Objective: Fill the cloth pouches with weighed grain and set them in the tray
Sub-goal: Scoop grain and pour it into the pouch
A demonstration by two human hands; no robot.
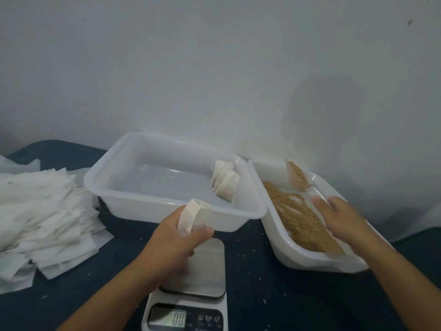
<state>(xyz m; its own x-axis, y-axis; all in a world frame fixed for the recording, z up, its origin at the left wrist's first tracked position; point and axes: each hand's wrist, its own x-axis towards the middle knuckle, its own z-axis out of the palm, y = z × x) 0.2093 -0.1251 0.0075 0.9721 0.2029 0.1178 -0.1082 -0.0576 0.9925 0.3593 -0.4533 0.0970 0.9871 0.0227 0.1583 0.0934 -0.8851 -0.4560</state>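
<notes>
The left hand (176, 232) curls its fingers and thumb around the lower part of an empty cloth pouch (194, 217), which stands with its long axis near upright, open mouth up and tilted a little to the right, above the scale (193, 280) at the near edge of the dark table (274, 290). The scale's display reads zero. The right hand (338, 218) reaches with loose, straight fingers, holding nothing, over the grain (300, 220) in the right white tub (312, 259), just short of a clear scoop (298, 176) holding grain at the tub's far end. The left white tray (143, 197) holds two filled pouches (224, 180) in its far right corner. A heap of flat pouches (43, 218) lies at the table's left edge.
</notes>
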